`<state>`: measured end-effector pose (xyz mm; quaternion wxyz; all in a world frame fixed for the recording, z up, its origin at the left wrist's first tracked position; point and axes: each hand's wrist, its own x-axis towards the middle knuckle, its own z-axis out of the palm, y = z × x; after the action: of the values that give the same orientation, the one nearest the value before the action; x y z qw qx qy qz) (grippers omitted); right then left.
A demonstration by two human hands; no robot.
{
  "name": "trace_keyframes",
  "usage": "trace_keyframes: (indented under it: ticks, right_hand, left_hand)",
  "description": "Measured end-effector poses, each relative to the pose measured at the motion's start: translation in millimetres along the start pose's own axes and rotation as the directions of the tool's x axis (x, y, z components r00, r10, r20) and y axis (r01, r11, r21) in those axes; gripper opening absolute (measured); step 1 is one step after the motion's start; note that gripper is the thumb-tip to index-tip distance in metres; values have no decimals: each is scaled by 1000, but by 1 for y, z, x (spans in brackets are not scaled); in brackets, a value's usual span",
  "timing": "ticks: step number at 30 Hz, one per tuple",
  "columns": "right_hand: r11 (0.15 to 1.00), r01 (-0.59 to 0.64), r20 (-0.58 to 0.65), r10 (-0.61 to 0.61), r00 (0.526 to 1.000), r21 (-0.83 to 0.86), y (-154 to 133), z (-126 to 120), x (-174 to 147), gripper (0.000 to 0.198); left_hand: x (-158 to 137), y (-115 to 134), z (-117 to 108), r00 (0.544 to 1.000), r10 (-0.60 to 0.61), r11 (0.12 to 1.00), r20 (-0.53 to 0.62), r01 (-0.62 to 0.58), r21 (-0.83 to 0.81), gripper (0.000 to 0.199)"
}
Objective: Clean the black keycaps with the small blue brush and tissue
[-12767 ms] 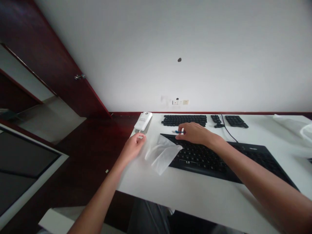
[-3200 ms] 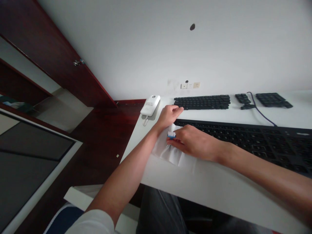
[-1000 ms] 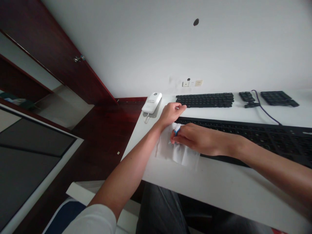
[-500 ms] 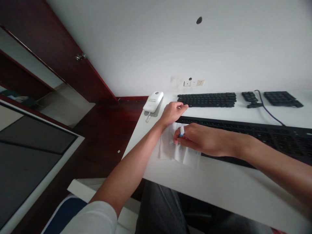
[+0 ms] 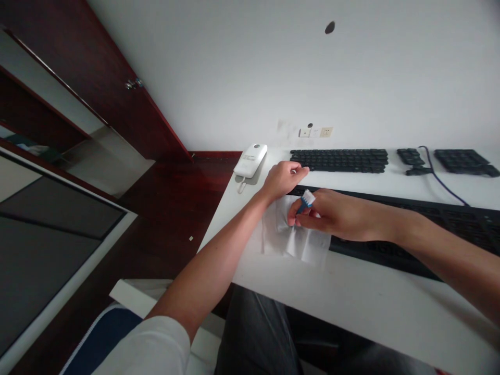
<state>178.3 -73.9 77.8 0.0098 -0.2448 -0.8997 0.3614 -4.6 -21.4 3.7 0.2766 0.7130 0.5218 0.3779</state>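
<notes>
My right hand (image 5: 324,211) is closed around a small brush (image 5: 307,200), whose white bristles and blue part stick up above the fingers. Its handle is hidden in the hand. White tissue (image 5: 299,245) lies crumpled beneath this hand, by the left end of a black keyboard base (image 5: 378,252). My left hand (image 5: 285,177) is curled at the keyboard's upper left corner, thumb pointing right; whatever its fingers may hold is hidden. Behind it, loose black keycaps (image 5: 339,160) lie in rows laid out like a keyboard.
A white device with a strap (image 5: 250,160) lies on the white desk (image 5: 351,291) at its left edge. More keycaps (image 5: 464,162) and a dark cable (image 5: 441,179) are at the right. Wall sockets (image 5: 315,133) sit behind the desk; a dark red door (image 5: 117,78) stands left.
My right hand has lifted slightly and turned the brush, so more of its blue and white head shows. The left hand stays at the keyboard corner. The whole view has shifted a little.
</notes>
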Motion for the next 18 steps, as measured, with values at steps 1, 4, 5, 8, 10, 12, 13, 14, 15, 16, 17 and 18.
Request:
trace_keyframes:
  ticks: [1,4,5,8,10,12,13,14,15,16,17,18]
  right_hand:
    - [1000,-6,-10,6,1000,-8,1,0,0,32]
    - [999,-13,-46,11,999,-29,1,0,0,31]
    - [1000,-6,-59,4,998,-30,0,0,0,30]
    - [999,26,-80,-28,996,-32,-3,-3,0,26]
    - [999,41,-85,-43,995,-23,-5,-6,-1,26]
    - [998,56,-109,-56,992,-4,-5,-10,-1,29]
    - [998,64,-127,-62,990,6,-5,-12,-1,31]
    - [998,68,-147,-66,987,11,-4,-13,-1,33]
    - [998,70,-167,-67,984,11,-4,-13,-1,35]
    - [998,67,-184,-64,981,8,-2,-14,0,35]
    - [998,62,-197,-61,978,1,-1,-13,1,35]
    - [998,58,-206,-58,977,-6,0,-12,1,34]
  left_hand:
    - [0,-1,0,1000,3,1000,0,-3,1,44]
    - [1,-1,1,1000,-2,1000,1,2,0,43]
    - [0,-1,1,1000,-5,1000,0,5,-7,43]
    - [0,2,0,1000,-17,999,1,17,-35,43]
    - [0,3,-1,999,-30,999,10,30,-45,43]
    - [0,3,-1,999,-46,998,20,47,-47,43]
    - [0,3,-1,998,-51,997,25,52,-54,43]
    - [0,3,-1,998,-54,996,32,56,-67,43]
    - [-1,3,-2,998,-55,995,37,58,-84,43]
    - [-1,3,-2,998,-56,993,40,60,-104,42]
    - [-1,3,-2,997,-60,990,42,64,-123,43]
    - [-1,2,-1,996,-77,987,41,82,-139,43]
